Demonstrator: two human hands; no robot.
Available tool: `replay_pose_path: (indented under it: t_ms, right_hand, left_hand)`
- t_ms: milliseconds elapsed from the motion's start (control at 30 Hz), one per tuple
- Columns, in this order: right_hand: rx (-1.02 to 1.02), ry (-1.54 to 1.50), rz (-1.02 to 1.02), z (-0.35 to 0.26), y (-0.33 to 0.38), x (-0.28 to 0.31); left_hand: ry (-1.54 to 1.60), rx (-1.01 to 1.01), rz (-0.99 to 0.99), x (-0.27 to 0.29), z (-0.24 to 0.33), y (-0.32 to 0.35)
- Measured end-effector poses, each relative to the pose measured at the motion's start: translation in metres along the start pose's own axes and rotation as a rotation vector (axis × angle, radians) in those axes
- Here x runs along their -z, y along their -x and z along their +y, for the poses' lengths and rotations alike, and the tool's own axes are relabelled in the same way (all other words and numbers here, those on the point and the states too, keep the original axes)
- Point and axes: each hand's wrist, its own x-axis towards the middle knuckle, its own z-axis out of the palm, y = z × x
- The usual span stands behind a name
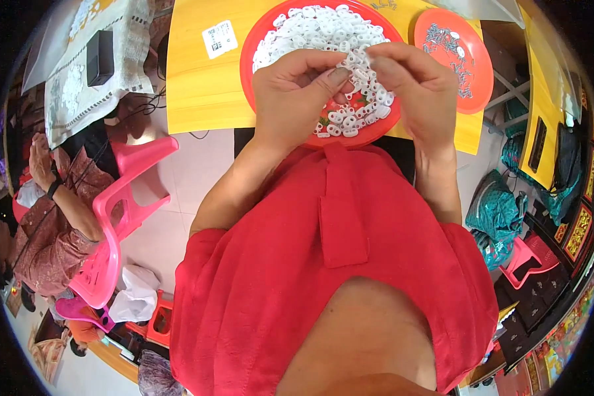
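Note:
Both my hands are over a round red tray heaped with small white plastic pieces with holes. My left hand is closed, its thumb pressed against the curled fingers above the near left part of the heap. Whatever sits in that pinch is too small and covered to name. On the other side, my right hand has thumb and forefinger pinched together near the heap's right edge, and their tips hide what they hold. A patterned tray bottom shows between the pieces below my hands.
An orange-red oval plate with grey nail-like metal pins lies to the right on the yellow table. A white printed label is at the left. Another person sits by a pink plastic chair at far left.

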Motion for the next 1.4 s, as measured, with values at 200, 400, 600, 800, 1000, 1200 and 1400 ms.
replay_pose_path:
  t_ms: [200,400,600,800,1000,1200,1400]
  right_hand:
    - [-0.032,-0.078,0.03,0.001,0.003,0.011]
    - [-0.141,-0.348,-0.067,-0.002,0.0,0.009]
    - [-0.131,-0.328,-0.108,-0.003,0.001,0.008]
    - [-0.107,-0.303,-0.096,-0.004,0.002,0.007]
    - [-0.068,-0.206,-0.039,-0.007,0.005,0.001]
    - [-0.034,-0.051,-0.016,-0.009,0.008,0.001]
    - [-0.04,-0.033,0.024,-0.011,0.01,-0.003]
  left_hand:
    - [0.089,0.022,0.031,0.0,-0.002,0.0]
    - [0.083,0.008,0.001,-0.003,0.004,0.002]
    - [0.082,0.006,-0.001,-0.005,0.005,0.003]
    - [0.03,0.023,0.022,-0.007,0.009,0.004]
    - [0.037,0.012,0.018,-0.005,0.007,0.004]
    - [0.032,0.001,0.028,-0.008,0.008,0.005]
    - [-0.007,-0.02,0.003,-0.009,0.009,0.006]
